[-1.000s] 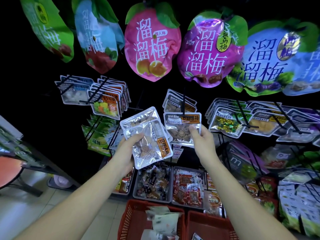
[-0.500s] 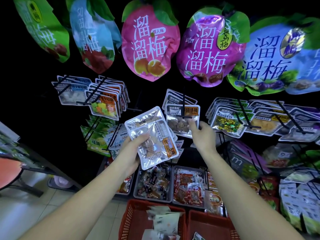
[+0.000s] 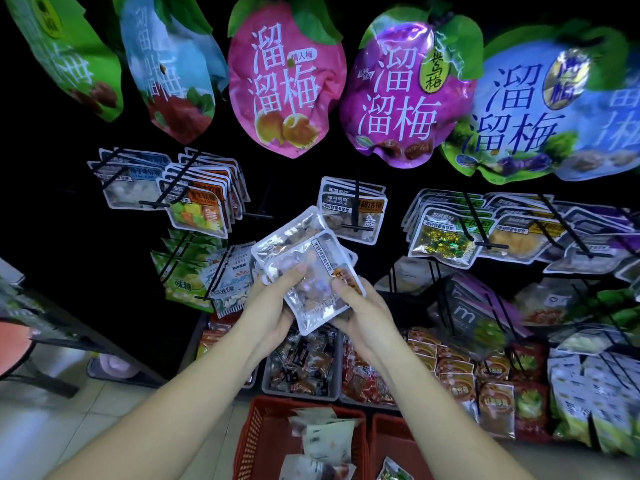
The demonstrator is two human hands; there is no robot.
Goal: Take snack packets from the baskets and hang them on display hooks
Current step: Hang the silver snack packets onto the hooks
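Nearest the person, the red baskets (image 3: 263, 441) on the floor held loose packets. Above them, both hands met on a small stack of silver snack packets (image 3: 308, 268), held tilted in front of the shelves. The left hand (image 3: 273, 306) gripped the stack's left side, its fingers (image 3: 296, 271) curled onto the front packet. The right hand (image 3: 362, 306) pinched the lower right corner, thumb in front and the other fingers behind. The step in hand looked like peeling the front packet off the stack. Just beyond and above, a black display hook (image 3: 357, 202) carried hung packets (image 3: 372, 218) of a similar kind. The next move likely called for freeing one packet, turning its top hole toward that hook's tip, and threading it on.
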